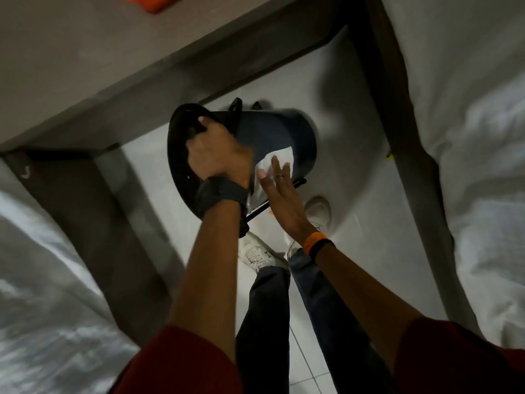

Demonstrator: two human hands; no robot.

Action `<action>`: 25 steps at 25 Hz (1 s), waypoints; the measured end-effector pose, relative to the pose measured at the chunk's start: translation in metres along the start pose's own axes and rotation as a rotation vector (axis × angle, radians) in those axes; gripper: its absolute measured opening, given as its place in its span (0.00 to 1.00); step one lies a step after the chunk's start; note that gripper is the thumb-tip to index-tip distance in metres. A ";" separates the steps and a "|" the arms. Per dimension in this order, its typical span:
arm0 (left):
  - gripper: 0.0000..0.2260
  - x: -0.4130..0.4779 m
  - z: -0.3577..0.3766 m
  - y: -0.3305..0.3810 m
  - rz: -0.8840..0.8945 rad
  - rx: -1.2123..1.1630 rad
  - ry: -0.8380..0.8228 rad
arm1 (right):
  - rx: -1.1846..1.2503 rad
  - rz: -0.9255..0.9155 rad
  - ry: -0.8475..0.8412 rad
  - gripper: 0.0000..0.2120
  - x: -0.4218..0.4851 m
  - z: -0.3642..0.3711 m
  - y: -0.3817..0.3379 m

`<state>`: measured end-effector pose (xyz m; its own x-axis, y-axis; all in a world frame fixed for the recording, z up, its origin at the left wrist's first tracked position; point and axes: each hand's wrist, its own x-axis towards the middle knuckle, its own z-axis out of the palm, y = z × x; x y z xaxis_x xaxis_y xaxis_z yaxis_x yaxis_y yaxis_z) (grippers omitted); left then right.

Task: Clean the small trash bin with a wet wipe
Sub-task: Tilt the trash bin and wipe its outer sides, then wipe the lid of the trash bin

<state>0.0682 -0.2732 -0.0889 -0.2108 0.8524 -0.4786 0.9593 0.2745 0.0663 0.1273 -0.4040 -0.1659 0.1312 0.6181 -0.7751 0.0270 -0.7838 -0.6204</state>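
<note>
A small dark trash bin (279, 132) is held up off the floor and tipped on its side, its open rim to the left. My left hand (216, 155) grips that rim, fingers curled over the edge. A white wet wipe (279, 159) lies flat against the bin's outer wall. My right hand (279, 189) presses on the wipe with its fingers stretched out. A thin black bar on the bin shows just below the right hand.
A grey bedside table (71, 69) stands at the upper left, an orange object (153, 2) on it. Beds with white sheets (477, 137) flank both sides. My white shoes (319, 211) stand on the pale tiled floor (355, 166) under the bin.
</note>
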 end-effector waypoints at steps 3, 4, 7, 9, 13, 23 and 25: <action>0.40 -0.031 0.025 0.015 0.059 0.107 -0.021 | 0.379 0.077 0.002 0.31 0.014 -0.010 0.000; 0.41 -0.039 0.034 0.017 0.094 0.112 -0.016 | 0.443 0.076 0.027 0.30 0.019 -0.012 0.000; 0.37 -0.048 0.048 0.023 0.182 0.083 0.050 | 0.275 0.031 0.189 0.23 0.025 -0.021 0.004; 0.34 -0.052 0.051 0.023 0.305 0.043 0.089 | 0.353 -0.007 0.277 0.17 0.026 -0.031 0.008; 0.31 -0.048 0.058 0.001 0.527 -0.203 -0.093 | 0.345 0.081 0.379 0.09 0.037 -0.071 0.016; 0.31 -0.018 0.078 -0.035 0.548 0.102 -0.058 | -0.080 0.095 0.413 0.05 0.076 -0.107 0.014; 0.28 -0.018 0.073 -0.033 0.523 0.050 -0.060 | -0.140 0.034 0.504 0.05 0.065 -0.117 0.013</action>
<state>0.0540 -0.3301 -0.1465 0.3081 0.8424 -0.4421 0.9415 -0.2034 0.2686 0.2518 -0.3809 -0.2102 0.5940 0.5136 -0.6191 0.1426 -0.8247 -0.5473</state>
